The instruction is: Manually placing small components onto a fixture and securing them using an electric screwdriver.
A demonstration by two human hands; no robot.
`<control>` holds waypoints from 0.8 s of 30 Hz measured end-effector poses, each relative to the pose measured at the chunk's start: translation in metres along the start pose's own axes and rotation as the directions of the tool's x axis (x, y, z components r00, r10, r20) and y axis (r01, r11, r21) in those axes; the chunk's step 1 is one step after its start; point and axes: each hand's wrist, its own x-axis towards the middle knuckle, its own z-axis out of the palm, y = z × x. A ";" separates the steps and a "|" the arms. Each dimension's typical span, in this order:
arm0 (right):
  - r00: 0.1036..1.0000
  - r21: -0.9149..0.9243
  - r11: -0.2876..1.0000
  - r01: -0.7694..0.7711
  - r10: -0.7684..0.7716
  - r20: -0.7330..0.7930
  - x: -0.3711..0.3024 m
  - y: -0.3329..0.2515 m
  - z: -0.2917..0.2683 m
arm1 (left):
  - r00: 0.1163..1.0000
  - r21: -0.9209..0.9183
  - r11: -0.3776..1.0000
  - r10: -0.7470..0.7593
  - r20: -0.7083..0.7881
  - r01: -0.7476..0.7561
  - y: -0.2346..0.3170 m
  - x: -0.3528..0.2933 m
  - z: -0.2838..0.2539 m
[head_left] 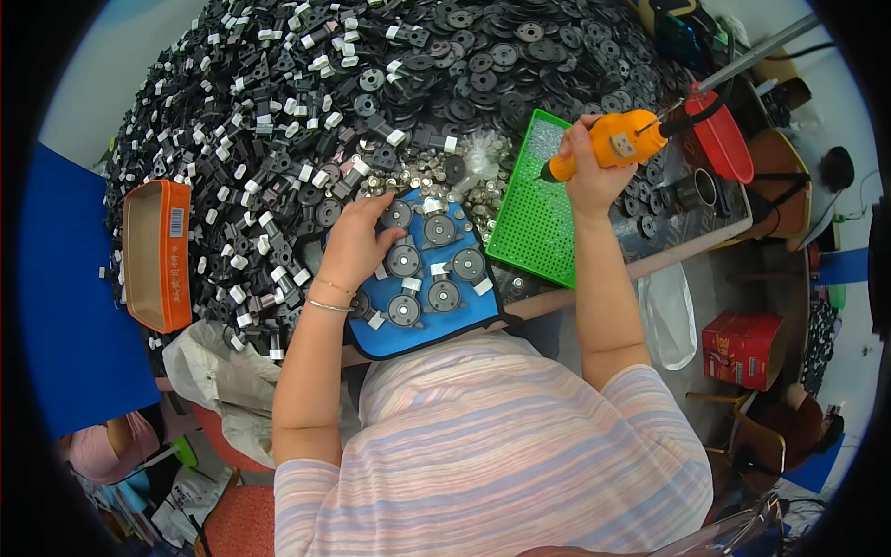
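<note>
My right hand (594, 172) is wrapped round an orange electric screwdriver (624, 137), raised over the right side of a green perforated tray (534, 232). Its black tip points left and slightly down, apart from any part. On a blue mat (436, 330) with a black rim lie several round black wheel assemblies (444, 295), some with white tabs. My left hand (357, 239) is at the mat's upper left, thumb and fingers closed about the edge of one black wheel assembly (397, 215). Small silver metal pieces (427, 174) lie beyond the mat.
A big heap of black parts with white tabs (251, 186) and black discs (520, 56) covers the table. An orange box (174, 255) stands left, a red tray (722, 139) and a metal cup (696, 189) right. A metal arm (756, 51) reaches above the screwdriver. Other people sit nearby.
</note>
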 end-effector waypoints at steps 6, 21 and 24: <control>0.999 -0.015 1.000 -0.012 0.012 -0.030 0.003 0.006 -0.003 | 0.998 -0.003 1.000 0.012 -0.065 -0.012 0.006 -0.007 -0.008; 0.849 0.232 0.966 -0.113 -0.027 0.527 -0.066 -0.050 0.090 | 0.999 0.087 0.996 -0.034 0.014 0.033 0.034 -0.041 -0.008; 0.856 0.195 0.974 -0.116 -0.002 0.517 -0.078 -0.039 0.104 | 0.999 0.103 0.994 -0.042 0.015 0.040 0.030 -0.042 -0.002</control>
